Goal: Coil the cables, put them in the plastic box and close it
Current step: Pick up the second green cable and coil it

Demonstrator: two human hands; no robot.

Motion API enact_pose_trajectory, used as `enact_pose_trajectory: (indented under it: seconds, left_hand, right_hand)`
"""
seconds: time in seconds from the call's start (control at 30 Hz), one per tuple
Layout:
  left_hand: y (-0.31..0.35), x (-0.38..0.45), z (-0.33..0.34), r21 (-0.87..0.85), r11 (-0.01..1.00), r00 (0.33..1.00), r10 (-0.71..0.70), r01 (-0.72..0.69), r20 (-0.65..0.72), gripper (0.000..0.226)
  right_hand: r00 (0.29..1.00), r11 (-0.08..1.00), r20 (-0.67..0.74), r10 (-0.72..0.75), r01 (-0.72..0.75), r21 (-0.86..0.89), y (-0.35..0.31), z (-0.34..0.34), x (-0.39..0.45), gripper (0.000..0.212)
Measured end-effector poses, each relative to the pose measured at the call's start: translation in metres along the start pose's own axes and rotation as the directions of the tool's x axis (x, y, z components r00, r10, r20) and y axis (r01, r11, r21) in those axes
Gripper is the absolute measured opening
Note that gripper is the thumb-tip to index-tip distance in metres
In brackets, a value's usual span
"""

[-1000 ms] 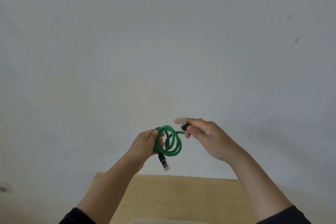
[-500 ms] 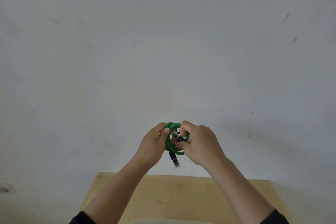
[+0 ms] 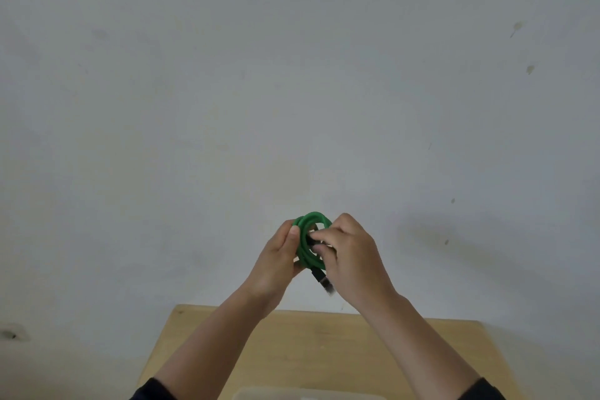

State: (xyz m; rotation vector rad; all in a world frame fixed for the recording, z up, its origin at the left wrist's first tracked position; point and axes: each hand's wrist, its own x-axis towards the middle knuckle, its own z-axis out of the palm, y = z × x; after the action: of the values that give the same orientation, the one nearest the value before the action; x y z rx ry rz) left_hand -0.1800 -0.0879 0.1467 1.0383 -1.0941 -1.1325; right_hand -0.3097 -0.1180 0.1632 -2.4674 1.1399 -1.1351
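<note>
A green cable [image 3: 312, 221] is wound into a small coil, held up in the air in front of a grey wall. My left hand [image 3: 276, 256] grips the coil's left side, thumb across the loops. My right hand [image 3: 352, 256] closes on the coil's right side, fingertips pinching a dark plug inside the loops. The other plug [image 3: 324, 281], black with a metal tip, hangs below the coil between both hands. A pale translucent edge of the plastic box [image 3: 308, 394] shows at the bottom of the frame; most of it is out of view.
A light wooden table [image 3: 308, 344] lies below my forearms, its far edge against the grey wall [image 3: 292, 75]. Dark sleeves cover both arms at the bottom corners.
My right hand moved left from holding the cable end apart and closed onto the coil, bringing its plug in against the loops. Both hands have shifted slightly right and closer together.
</note>
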Motion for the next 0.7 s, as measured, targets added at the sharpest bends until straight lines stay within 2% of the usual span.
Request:
enact_pose_trajectory:
  seconds: [0.07, 0.17, 0.27, 0.33, 0.4, 0.57, 0.7]
  left_hand:
    - [-0.004, -0.004, 0.001, -0.043, 0.999, 0.999, 0.005, -0.003, 0.035, 0.035]
    - [-0.008, -0.006, -0.003, -0.083, 0.996, 1.0, 0.022, -0.022, 0.008, 0.033]
    - [-0.007, -0.006, -0.007, -0.111, 0.994, 0.999, 0.029, -0.024, 0.045, 0.033]
    - [-0.005, -0.006, -0.008, -0.109, 0.994, 0.996, 0.04, -0.032, 0.076, 0.033]
    - [-0.004, -0.007, -0.007, -0.075, 0.996, 0.995, 0.06, -0.055, 0.074, 0.033]
    - [-0.008, -0.006, -0.006, 0.08, 0.991, 0.99, 0.117, -0.111, -0.081, 0.026]
    - [-0.009, -0.006, -0.01, 0.217, 0.973, 0.982, 0.116, -0.083, -0.147, 0.019]
  right_hand:
    - [0.993, 0.987, -0.06, 0.104, -0.096, 0.127, 0.002, 0.0, -0.001, 0.015]
    - [0.964, 0.925, -0.078, 0.254, -0.218, 0.31, 0.005, -0.004, -0.005, 0.039]
    - [0.931, 0.821, 0.051, 0.361, -0.344, 0.455, 0.008, -0.007, -0.008, 0.059]
    - [0.933, 0.76, 0.184, 0.31, -0.36, 0.541, 0.01, -0.007, -0.009, 0.063]
    - [0.944, 0.735, 0.245, 0.22, -0.325, 0.595, 0.01, -0.005, -0.009, 0.059]
    - [0.949, 0.815, 0.289, 0.122, -0.262, 0.517, 0.008, -0.005, -0.008, 0.055]
    - [0.96, 0.874, 0.266, 0.087, -0.202, 0.441, 0.005, -0.003, -0.01, 0.054]
